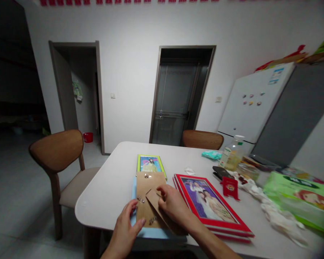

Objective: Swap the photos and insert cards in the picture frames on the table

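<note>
A brown backing board lies over a light blue frame at the near edge of the table, with small metal pieces on it. My right hand pinches the top of a narrower brown flap, which is tilted over the board. At the board's left edge is my left hand, fingers apart and holding nothing. Behind the board lies a yellow-green framed picture. Red picture frames are stacked to the right of my right hand.
On the white table at the right are a bottle, a black object, a red card, crumpled tissue and a green tissue pack. Wooden chairs stand left and behind.
</note>
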`<state>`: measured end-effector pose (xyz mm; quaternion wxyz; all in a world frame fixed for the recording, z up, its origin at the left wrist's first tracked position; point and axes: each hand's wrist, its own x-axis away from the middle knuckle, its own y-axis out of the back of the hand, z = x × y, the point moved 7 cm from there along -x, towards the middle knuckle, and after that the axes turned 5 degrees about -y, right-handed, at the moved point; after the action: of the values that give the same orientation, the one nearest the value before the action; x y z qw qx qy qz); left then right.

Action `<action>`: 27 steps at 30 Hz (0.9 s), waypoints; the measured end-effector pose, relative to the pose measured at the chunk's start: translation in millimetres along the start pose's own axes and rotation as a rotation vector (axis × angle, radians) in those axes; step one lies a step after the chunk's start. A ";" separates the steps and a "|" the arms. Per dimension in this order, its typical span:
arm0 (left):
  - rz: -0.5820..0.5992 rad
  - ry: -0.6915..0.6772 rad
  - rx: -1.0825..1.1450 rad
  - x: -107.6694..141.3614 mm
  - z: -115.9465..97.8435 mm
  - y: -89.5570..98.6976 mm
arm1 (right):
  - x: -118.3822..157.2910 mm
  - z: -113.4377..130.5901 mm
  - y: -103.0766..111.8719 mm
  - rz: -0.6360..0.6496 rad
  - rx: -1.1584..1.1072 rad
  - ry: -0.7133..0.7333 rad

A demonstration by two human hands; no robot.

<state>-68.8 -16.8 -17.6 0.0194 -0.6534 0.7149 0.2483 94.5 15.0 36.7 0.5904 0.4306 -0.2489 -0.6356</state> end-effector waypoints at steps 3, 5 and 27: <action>0.053 -0.002 -0.080 -1.3 -4.5 -1.8 | -0.4 -3.1 -6.1 0.041 -0.025 -0.019; 0.055 -0.017 -0.143 -0.6 -8.2 -1.6 | 2.4 -6.6 -14.1 0.081 -0.078 -0.045; 0.126 0.067 -0.047 -2.8 -11.9 -12.0 | 7.3 6.8 -15.7 0.155 -0.056 0.014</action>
<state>-53.6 -19.0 -10.1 -0.0357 -0.6153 0.7489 0.2437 80.8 9.5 25.3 0.6515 0.3976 -0.2597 -0.5917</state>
